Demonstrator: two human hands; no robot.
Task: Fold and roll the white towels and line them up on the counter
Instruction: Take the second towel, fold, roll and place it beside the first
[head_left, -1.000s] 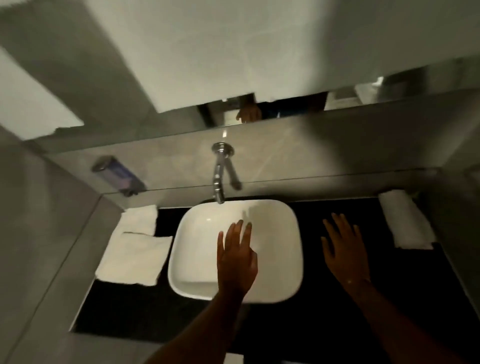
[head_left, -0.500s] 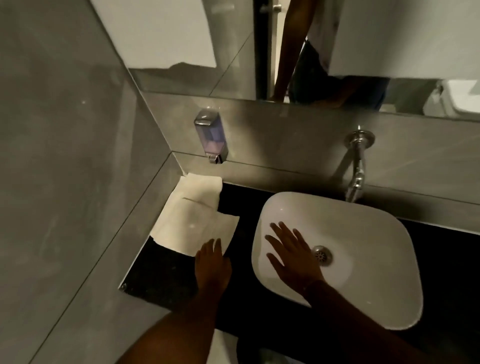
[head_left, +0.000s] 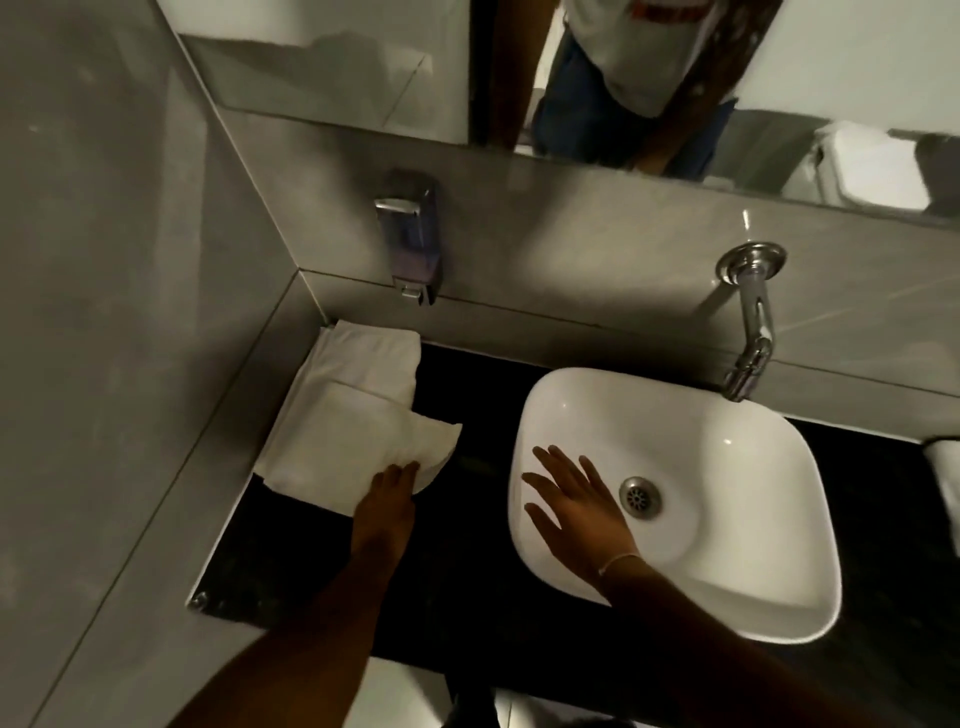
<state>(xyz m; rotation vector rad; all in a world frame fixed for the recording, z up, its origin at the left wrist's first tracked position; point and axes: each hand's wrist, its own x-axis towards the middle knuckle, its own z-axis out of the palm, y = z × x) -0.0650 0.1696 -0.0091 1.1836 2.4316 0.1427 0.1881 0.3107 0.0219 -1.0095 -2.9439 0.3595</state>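
Two folded white towels lie on the black counter (head_left: 483, 566) in the left corner. The top towel (head_left: 337, 441) overlaps the one behind it (head_left: 374, 358). My left hand (head_left: 387, 506) pinches the top towel's near right corner, and that corner is lifted and curled. My right hand (head_left: 576, 506) hovers flat with spread fingers over the left side of the white basin (head_left: 737, 519), holding nothing. The edge of another white towel (head_left: 948, 467) shows at the far right of the counter.
A soap dispenser (head_left: 410, 239) hangs on the back wall above the towels. A chrome tap (head_left: 753, 322) juts over the basin. A grey wall closes the left side. The mirror above reflects a person's arms and torso.
The view swung left toward the corner towels. My left hand moved from over the basin to the top towel and took hold of its corner. My right hand shifted over the basin.
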